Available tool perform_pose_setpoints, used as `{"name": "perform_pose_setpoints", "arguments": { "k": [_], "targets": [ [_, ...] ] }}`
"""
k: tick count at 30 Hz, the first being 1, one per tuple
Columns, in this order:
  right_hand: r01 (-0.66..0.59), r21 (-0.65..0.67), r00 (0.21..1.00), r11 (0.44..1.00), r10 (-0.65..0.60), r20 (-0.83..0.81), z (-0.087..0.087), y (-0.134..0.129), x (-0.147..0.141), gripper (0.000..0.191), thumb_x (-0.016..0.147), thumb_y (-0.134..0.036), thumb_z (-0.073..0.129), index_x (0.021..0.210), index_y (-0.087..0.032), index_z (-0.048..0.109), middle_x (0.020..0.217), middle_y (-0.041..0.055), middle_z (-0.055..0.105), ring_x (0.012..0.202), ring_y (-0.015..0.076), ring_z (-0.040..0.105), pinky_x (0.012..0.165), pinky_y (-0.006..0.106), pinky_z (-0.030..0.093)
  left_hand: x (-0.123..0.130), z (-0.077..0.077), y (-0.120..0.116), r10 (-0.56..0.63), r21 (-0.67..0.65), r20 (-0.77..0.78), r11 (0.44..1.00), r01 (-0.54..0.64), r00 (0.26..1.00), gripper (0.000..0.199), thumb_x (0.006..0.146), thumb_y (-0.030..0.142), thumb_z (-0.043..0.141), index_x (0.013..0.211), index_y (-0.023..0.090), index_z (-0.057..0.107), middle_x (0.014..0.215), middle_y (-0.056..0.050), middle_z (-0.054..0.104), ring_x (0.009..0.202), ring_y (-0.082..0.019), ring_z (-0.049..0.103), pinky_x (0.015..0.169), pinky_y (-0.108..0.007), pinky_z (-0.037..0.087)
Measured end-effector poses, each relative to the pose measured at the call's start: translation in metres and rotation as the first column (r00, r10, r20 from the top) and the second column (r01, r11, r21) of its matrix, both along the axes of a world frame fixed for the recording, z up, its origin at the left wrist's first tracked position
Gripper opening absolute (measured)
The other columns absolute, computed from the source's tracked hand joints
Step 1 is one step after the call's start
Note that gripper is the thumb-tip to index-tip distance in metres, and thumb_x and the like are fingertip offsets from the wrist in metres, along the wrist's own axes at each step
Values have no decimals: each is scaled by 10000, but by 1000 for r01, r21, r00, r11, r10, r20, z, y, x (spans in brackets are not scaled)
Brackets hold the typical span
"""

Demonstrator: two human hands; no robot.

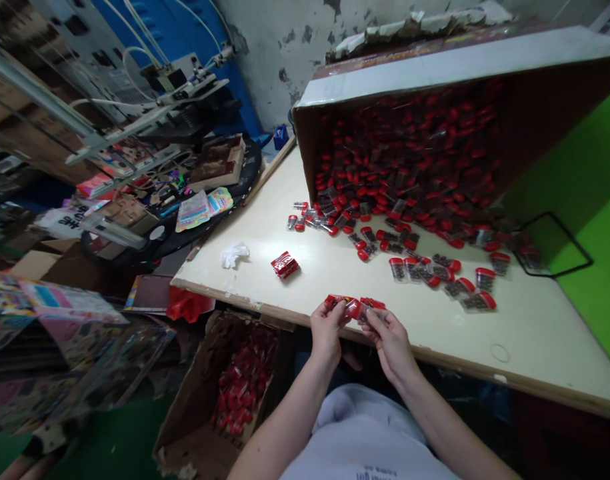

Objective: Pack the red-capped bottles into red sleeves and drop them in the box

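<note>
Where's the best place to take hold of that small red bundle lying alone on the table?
Probably pinch the red bundle across its short width, coming from above: it lies flat on the table, apart from the loose packets, its top free.

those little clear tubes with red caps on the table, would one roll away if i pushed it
The clear plastic tubes with red caps look light and fairly stiff, since a deep heap lies in the tipped cardboard carton without looking crushed. Their rounded bodies would probably roll a little on the smooth pale tabletop, and the glossy plastic may feel slippery.
</note>
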State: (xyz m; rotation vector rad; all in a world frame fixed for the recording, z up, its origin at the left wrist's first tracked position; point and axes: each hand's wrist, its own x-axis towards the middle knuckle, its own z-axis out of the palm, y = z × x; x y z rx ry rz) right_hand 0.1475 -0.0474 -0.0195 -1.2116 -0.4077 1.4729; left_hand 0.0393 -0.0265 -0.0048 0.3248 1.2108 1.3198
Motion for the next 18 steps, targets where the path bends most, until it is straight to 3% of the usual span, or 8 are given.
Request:
{"name": "perform_pose_setpoints", "arguments": {
  "k": [8,14,18],
  "targets": [
    [-60,79,983,995,45,176,-2,-4,1,290,689,-372,740,849,-195,574,767,-8,637,600,112,606,560,223,523,-2,6,1,-27,-34,76,999,30,997,345,585,297,776,858,135,640,754,-42,674,643,-128,622,646,-250,478],
    [-95,59,990,994,88,110,-1,-5,-2,293,678,-381,741,850,-206,581,817,-4,643,637,128,627,624,258,544,1,3,-2,-66,-15,114,998,68,991,357,537,259,806,818,123,633,760,-51,677,647,-131,621,651,-251,465],
    [-54,69,998,996,51,42,-1,-8,-7,263,696,-362,729,850,-214,575,834,-6,643,687,139,634,642,261,545,6,3,-5,-74,10,122,997,74,990,369,572,277,788,871,124,634,801,-70,686,669,-139,626,643,-244,454]
  ]
}}
